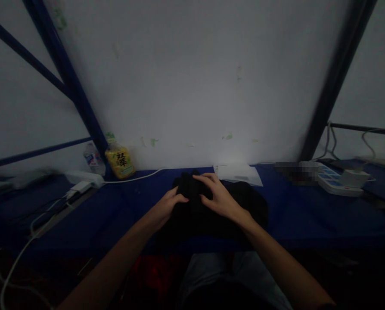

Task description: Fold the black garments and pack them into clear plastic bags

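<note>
Yellow-labelled bottle (pixel 119 161) stands at the left by the wall, a clear bottle (pixel 94 159) just beside it; white cable runs off toward the middle. Left hand (pixel 168 205): partly curled, fingers and thumb on a bunched fold of the black cloth (pixel 192 215), which lies on the blue tabletop (pixel 115 206), front centre. Right hand (pixel 218 199): half open, fingers bent, thumb and fingertips on the same fold. White papers (pixel 239 173) behind cloth; white power strip (pixel 339 178) far right.

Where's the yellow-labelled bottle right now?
Head view, left side: the yellow-labelled bottle is at the back of the blue table, against the wall, just right of the clear bottle.
</note>
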A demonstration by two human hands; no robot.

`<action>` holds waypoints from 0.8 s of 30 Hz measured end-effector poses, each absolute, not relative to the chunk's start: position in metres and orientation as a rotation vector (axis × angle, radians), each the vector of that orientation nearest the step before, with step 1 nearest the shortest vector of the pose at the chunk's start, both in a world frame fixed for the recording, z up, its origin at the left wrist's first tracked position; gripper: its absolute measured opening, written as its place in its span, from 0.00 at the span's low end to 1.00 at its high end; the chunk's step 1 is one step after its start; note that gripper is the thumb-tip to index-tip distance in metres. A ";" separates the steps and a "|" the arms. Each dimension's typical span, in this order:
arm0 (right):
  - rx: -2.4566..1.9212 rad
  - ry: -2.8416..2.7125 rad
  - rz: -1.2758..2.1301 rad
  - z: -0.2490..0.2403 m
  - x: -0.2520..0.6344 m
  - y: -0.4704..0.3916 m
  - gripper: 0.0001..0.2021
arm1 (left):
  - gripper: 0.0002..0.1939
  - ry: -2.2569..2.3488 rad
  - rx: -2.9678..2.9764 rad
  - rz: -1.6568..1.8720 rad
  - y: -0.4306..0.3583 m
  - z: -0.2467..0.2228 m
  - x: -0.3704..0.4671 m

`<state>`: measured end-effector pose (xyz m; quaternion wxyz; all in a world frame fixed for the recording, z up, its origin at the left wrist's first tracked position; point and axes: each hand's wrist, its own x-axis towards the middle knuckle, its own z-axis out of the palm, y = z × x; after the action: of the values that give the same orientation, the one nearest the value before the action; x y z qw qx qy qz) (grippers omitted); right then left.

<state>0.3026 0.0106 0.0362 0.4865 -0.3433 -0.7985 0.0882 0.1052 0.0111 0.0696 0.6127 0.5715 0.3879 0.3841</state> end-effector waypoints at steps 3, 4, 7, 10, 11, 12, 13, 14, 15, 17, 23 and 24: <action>-0.726 -2.202 0.010 0.046 0.305 0.008 0.25 | 0.25 0.880 1.288 0.899 0.007 0.061 0.102; -0.680 -2.284 -0.045 0.051 0.307 0.007 0.23 | 0.25 0.877 1.280 0.903 0.005 0.060 0.102; -0.576 -2.441 -0.139 0.064 0.313 0.008 0.17 | 0.26 0.891 1.267 0.944 -0.002 0.059 0.098; -0.587 -2.419 -0.144 0.070 0.328 0.005 0.18 | 0.28 0.981 1.261 1.036 -0.004 0.061 0.086; -0.611 -2.386 -0.123 0.070 0.335 0.003 0.19 | 0.28 1.019 1.267 1.063 -0.004 0.061 0.080; -0.638 -2.356 -0.096 0.068 0.343 0.001 0.20 | 0.28 1.057 1.281 1.075 -0.004 0.059 0.072; -0.669 -2.331 -0.071 0.064 0.351 -0.002 0.21 | 0.29 1.090 1.304 1.069 -0.003 0.055 0.064; -0.700 -2.319 -0.052 0.059 0.359 -0.005 0.22 | 0.31 1.119 1.336 1.047 -0.002 0.051 0.056; -0.732 -2.329 -0.037 0.053 0.367 -0.009 0.23 | 0.32 1.141 1.374 1.008 -0.002 0.045 0.049; -0.781 -2.412 0.001 0.040 0.380 -0.015 0.23 | 0.38 1.169 1.445 0.936 -0.003 0.034 0.037; -0.690 -2.561 0.261 0.032 0.383 -0.024 0.19 | 0.44 1.201 1.712 0.720 -0.006 0.030 0.026; -0.650 -2.560 0.273 0.035 0.376 -0.023 0.20 | 0.39 1.197 1.827 0.678 -0.005 0.033 0.027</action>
<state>0.3763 -0.0233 0.0355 0.2408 -0.2378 -0.9357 0.0999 0.0269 -0.0049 0.0330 0.4143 0.7270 0.4765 0.2698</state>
